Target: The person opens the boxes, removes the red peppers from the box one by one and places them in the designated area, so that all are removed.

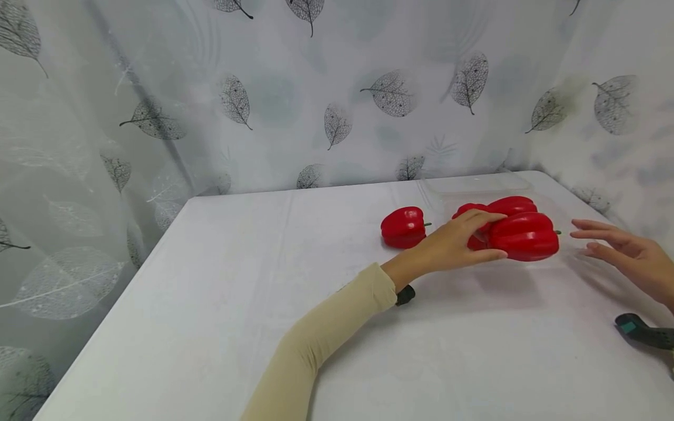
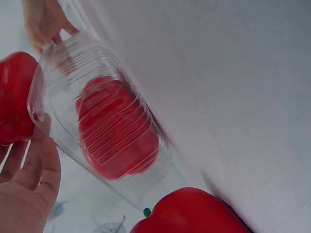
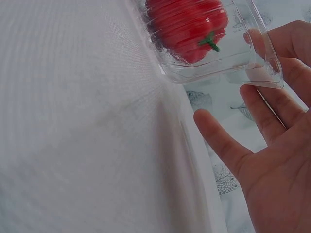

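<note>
In the head view, my left hand [image 1: 463, 241] grips a red bell pepper [image 1: 526, 236] from its left side, with the thumb below and fingers on top. The held pepper is above a clear plastic box [image 1: 476, 183], its stem toward the right. Behind it more red peppers [image 1: 512, 204] show, at least one inside the box, as the left wrist view shows through the ribbed wall. My right hand [image 1: 626, 252] is by the box's right end, fingers spread and holding nothing. In the right wrist view its fingertips [image 3: 251, 92] are beside the rim; contact is unclear.
Left of the box, a single red bell pepper [image 1: 402, 228] lies on the white-covered table [image 1: 253, 280], its green stem facing right. A leaf-patterned curtain [image 1: 284, 117] hangs behind and along the sides. Dark devices, one of them [image 1: 639, 330] near the right wrist, are at both wrists.
</note>
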`<action>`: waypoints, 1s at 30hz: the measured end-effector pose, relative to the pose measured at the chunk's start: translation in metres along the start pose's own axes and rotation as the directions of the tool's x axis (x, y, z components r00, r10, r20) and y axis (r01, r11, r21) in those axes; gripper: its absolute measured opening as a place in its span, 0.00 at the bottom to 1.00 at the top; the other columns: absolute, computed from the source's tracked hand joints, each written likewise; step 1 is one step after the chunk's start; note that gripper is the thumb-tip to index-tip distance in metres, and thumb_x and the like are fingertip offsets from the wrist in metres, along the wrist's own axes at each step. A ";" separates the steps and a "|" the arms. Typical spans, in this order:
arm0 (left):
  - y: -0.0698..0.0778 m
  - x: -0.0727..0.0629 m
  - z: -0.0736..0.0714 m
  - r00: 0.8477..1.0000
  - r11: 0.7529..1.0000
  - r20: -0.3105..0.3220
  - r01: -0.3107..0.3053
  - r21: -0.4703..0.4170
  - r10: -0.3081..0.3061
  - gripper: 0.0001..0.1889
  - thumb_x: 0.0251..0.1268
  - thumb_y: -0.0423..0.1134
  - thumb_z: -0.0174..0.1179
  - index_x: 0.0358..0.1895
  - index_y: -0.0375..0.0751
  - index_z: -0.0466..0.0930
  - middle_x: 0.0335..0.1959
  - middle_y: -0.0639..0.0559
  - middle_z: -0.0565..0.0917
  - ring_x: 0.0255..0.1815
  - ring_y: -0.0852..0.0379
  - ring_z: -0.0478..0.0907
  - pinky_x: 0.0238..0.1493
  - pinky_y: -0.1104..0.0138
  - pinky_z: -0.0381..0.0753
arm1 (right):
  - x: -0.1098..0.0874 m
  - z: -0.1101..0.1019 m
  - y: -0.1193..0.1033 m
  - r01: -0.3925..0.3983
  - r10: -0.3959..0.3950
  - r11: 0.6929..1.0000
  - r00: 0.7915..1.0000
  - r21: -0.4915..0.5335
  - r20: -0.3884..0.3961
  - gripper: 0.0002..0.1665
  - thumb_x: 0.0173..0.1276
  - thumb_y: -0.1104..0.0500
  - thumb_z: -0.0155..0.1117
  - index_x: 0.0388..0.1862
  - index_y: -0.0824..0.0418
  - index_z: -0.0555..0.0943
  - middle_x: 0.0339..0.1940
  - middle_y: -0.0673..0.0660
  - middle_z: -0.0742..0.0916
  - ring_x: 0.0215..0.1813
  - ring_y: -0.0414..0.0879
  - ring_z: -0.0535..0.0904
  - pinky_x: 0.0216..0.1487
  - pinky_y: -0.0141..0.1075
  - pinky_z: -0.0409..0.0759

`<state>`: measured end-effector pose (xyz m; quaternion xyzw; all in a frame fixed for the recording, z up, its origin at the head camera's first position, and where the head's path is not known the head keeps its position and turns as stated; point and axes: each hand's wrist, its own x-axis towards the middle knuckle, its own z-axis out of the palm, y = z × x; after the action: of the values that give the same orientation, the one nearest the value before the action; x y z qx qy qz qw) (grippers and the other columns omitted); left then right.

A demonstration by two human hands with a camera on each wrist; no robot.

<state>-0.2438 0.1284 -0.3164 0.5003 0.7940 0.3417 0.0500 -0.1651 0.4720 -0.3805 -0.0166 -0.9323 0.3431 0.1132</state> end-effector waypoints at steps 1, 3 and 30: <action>0.000 0.000 0.000 1.000 1.000 0.001 -0.002 0.002 0.002 0.37 0.61 0.47 0.67 0.72 0.50 0.62 0.67 0.57 0.68 0.63 0.72 0.62 0.50 0.80 0.74 | 0.000 0.000 0.000 -0.002 0.002 1.000 1.000 0.008 0.003 0.28 0.76 0.49 0.52 0.71 0.54 0.68 0.76 0.32 0.55 0.81 0.45 0.42 0.50 0.76 0.61; 0.001 -0.001 -0.001 1.000 1.000 0.004 -0.004 0.003 0.004 0.37 0.61 0.46 0.68 0.73 0.50 0.62 0.67 0.57 0.68 0.63 0.71 0.62 0.50 0.81 0.74 | 0.000 0.000 0.000 -0.008 0.008 1.000 1.000 0.009 0.004 0.28 0.76 0.48 0.52 0.72 0.54 0.68 0.76 0.31 0.55 0.81 0.45 0.42 0.50 0.77 0.60; 0.004 -0.017 -0.007 0.996 0.996 0.006 -0.087 0.014 0.086 0.35 0.61 0.45 0.67 0.71 0.46 0.64 0.65 0.53 0.70 0.62 0.70 0.64 0.51 0.81 0.74 | -0.001 0.001 0.000 0.004 -0.004 0.999 1.000 0.054 0.011 0.27 0.77 0.49 0.52 0.72 0.53 0.67 0.75 0.28 0.54 0.80 0.39 0.38 0.56 0.79 0.50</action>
<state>-0.2348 0.1118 -0.3131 0.5355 0.7739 0.3365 0.0338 -0.1645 0.4717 -0.3814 -0.0098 -0.9234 0.3678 0.1093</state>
